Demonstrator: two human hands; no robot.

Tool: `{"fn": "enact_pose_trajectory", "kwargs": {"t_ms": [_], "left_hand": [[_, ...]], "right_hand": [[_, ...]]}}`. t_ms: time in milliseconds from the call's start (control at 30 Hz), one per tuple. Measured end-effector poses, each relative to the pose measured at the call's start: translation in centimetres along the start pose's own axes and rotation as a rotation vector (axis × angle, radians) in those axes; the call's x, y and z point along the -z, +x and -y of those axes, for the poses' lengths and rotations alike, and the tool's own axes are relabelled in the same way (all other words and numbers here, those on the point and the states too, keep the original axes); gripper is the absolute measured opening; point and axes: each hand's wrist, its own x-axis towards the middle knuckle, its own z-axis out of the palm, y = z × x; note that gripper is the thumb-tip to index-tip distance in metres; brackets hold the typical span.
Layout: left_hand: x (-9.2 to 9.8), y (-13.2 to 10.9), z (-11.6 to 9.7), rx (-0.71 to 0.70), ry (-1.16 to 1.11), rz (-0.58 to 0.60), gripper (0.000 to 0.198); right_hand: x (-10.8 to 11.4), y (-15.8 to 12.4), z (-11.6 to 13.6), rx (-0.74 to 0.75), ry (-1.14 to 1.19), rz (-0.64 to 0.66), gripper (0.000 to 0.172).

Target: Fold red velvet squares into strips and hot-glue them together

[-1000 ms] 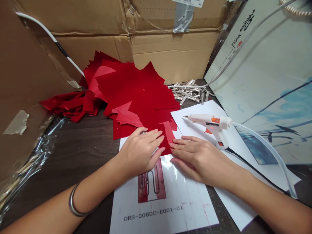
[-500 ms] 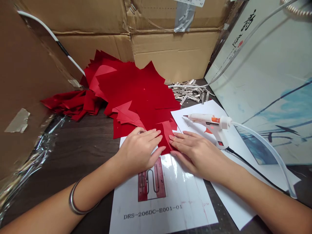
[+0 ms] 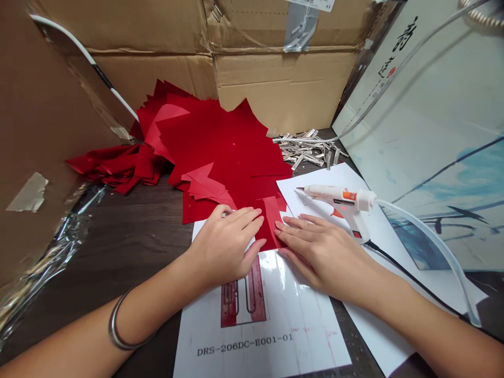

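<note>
Between the flat, open left hand (image 3: 222,247) and right hand (image 3: 323,257), a red paper sheet (image 3: 272,220) is held down on a printed laminated sheet (image 3: 299,336) (nothing is gripped), and it could be knocked out of line by a slip of either hand or by the glue gun (image 3: 340,202) just beyond the right fingers (image 3: 291,223).

"DRS-206DC-E001-01" printed in black near the bottom edge of the glossy white sheet (image 3: 307,336), brush-written black characters (image 3: 405,34) and a red seal (image 3: 390,72) on the white board (image 3: 433,105), too stylised to read

Cardboard boxes (image 3: 283,89) stand behind the dark wood table (image 3: 129,236), with an ink-painted white panel (image 3: 444,115) leaning at right.
</note>
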Motion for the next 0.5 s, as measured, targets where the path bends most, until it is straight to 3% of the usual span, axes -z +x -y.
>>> {"fn": "enact_pose_trajectory", "kwargs": {"t_ms": [200, 367, 500], "left_hand": [[0.05, 0.08, 0.28, -0.016, -0.022, 0.001, 0.032], [0.13, 0.06, 0.35, -0.018, -0.038, 0.006, 0.033], [0.05, 0.06, 0.35, -0.016, -0.044, -0.004, 0.033]], "right_hand": [[0.48, -0.20, -0.25, 0.064, 0.001, -0.082, 0.025], [0.82, -0.21, -0.28, -0.028, -0.018, -0.155, 0.031], [0.62, -0.28, -0.27, 0.007, 0.002, -0.152, 0.025]]}}
